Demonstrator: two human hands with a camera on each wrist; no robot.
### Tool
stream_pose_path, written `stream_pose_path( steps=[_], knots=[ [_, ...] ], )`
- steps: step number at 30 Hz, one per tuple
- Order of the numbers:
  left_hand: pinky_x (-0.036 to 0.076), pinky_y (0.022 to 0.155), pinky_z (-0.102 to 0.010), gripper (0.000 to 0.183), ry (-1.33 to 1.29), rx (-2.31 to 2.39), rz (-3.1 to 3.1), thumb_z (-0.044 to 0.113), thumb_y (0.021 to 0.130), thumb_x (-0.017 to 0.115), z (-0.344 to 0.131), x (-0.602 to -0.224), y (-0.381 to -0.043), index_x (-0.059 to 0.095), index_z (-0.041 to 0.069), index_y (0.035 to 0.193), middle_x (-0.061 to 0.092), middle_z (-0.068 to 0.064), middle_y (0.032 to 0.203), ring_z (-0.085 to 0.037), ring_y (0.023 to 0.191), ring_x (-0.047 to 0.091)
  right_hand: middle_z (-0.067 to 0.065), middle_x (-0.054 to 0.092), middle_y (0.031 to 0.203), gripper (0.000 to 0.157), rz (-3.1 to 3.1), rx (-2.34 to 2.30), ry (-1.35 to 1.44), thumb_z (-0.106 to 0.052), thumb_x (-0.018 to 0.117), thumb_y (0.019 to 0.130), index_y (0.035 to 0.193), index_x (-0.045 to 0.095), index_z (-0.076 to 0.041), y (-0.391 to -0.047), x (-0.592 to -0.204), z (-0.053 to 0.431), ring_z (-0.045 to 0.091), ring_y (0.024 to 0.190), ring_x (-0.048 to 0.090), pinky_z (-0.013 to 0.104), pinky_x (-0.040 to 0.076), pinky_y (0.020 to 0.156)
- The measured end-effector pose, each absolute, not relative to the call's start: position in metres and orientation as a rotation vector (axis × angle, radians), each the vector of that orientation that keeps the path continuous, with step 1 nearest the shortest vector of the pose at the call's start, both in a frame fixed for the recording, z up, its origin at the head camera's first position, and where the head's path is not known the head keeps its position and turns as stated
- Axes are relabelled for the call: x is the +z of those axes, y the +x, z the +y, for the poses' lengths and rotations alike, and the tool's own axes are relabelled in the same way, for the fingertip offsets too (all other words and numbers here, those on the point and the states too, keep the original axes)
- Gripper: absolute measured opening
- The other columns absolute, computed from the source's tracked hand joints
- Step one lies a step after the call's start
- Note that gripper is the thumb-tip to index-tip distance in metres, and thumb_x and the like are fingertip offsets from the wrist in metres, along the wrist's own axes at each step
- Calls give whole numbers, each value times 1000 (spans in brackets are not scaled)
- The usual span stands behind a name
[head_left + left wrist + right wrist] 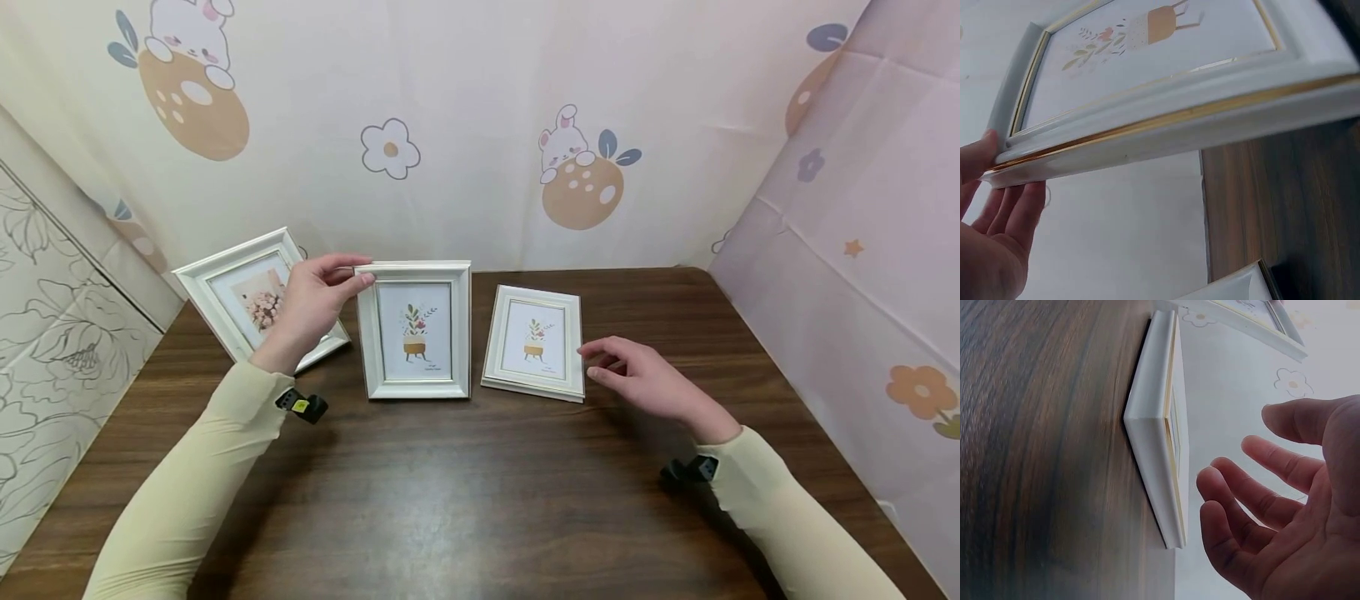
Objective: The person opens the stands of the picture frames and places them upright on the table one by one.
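In the head view my left hand pinches the top left corner of a white picture frame, which stands upright on the table and shows a potted plant print. The left wrist view shows the thumb on its front and the fingers behind. To the right, a second white picture frame with a similar print lies flat, face up. My right hand hovers at its right edge, fingers loosely bent; the right wrist view shows a gap between them. A third white picture frame, with a flower photo, leans at the left, partly behind my left hand.
A dark wooden table carries all the frames. Behind it hangs a pale curtain with rabbits and flowers, and another patterned sheet borders the right side. A line-drawn floral panel stands at the left edge.
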State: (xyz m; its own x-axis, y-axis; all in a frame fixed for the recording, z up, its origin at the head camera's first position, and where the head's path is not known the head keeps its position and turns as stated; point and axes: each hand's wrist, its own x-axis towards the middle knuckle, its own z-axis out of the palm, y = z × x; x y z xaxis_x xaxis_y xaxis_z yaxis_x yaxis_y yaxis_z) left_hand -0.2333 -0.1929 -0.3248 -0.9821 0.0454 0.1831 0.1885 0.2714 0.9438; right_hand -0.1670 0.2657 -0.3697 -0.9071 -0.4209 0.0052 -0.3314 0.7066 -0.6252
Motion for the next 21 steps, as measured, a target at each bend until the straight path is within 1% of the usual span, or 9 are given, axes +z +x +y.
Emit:
stream_pose_path(
  steps=[7,11,15,17,21],
  knots=[
    [51,86,-23,28,-319,-1784,-2323,18,90,76,-188,-324,-228,73,10,117,75,1,103,-10,99,67,8,65,119,31,2781,-976,-652,-15,64,98,127,62,-7,-166,-371,263,21,99,61,45,51,85],
    [51,83,-22,27,-369,-1799,-2277,14,90,76,-187,-325,-226,73,7,116,75,3,101,-9,96,67,9,65,118,31,2779,-975,-662,-15,65,98,127,62,-6,-164,-371,262,20,98,62,44,51,85],
    [52,81,-21,26,-386,-1842,-2230,13,90,75,-189,-327,-226,74,8,115,75,5,100,-8,94,67,9,65,118,31,2777,-970,-673,-17,65,98,127,62,-6,-164,-370,261,20,98,61,44,51,84],
    [52,80,-21,25,-399,-1863,-2208,12,90,75,-190,-327,-226,74,8,115,74,5,100,-8,93,67,8,65,118,31,2781,-966,-677,-17,64,98,127,62,-6,-163,-369,261,20,98,61,44,51,84],
    [52,78,-20,25,-445,-1930,-2146,9,90,75,-192,-328,-226,74,4,115,74,4,100,-8,91,66,8,65,116,31,2777,-971,-675,-17,65,98,127,62,-7,-163,-368,260,21,96,61,43,51,83]
  ],
)
